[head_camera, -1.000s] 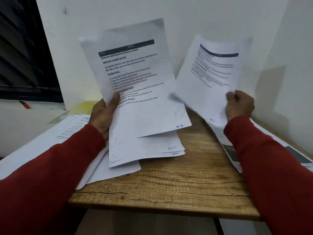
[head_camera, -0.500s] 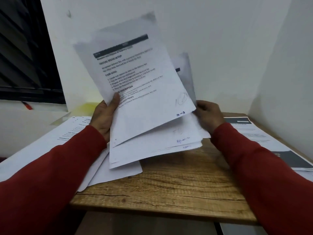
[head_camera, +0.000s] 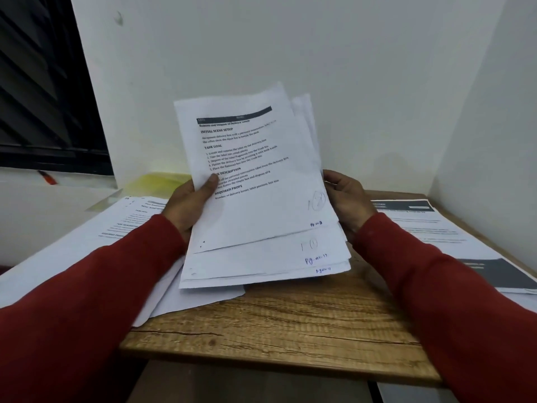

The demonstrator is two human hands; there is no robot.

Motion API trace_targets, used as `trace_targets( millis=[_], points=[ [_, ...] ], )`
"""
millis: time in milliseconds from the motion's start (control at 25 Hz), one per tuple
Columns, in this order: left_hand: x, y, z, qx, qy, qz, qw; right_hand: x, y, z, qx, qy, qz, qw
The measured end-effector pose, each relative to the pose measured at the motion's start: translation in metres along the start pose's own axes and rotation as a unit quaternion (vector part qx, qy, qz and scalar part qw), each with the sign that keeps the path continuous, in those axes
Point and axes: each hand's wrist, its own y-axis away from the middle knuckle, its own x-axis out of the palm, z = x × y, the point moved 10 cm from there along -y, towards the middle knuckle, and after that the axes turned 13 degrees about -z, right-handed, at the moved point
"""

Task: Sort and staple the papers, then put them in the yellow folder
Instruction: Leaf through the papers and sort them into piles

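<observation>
Both hands up: left hand (head_camera: 189, 205) grips the paper stack (head_camera: 261, 199) at nine o'clock, thumb pressed on the top sheet; right hand (head_camera: 345, 199) curls round its three o'clock edge. Yellow folder (head_camera: 157, 181) lies behind at ten o'clock, loose sheets (head_camera: 430, 231) on the wooden table (head_camera: 290, 330)

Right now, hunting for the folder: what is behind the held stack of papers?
Behind the stack of papers, a yellow folder lies against the wall, only its left part showing; the rest is covered.
</observation>
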Motion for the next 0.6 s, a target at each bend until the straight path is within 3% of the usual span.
trace_targets(
  millis=[120,400,600],
  points=[
    [0.002,0.004,-0.005,0.022,-0.002,-0.005,1.0,-0.001,0.0,-0.006,0.05,0.003,-0.003,0.999],
    [0.01,0.012,-0.01,0.035,0.008,0.025,0.999,-0.016,-0.01,-0.003,-0.042,0.135,-0.061,0.988],
    [0.006,0.009,-0.026,0.1,0.032,0.016,0.994,-0.045,-0.033,0.004,-0.049,0.12,-0.126,0.984]
  ],
)
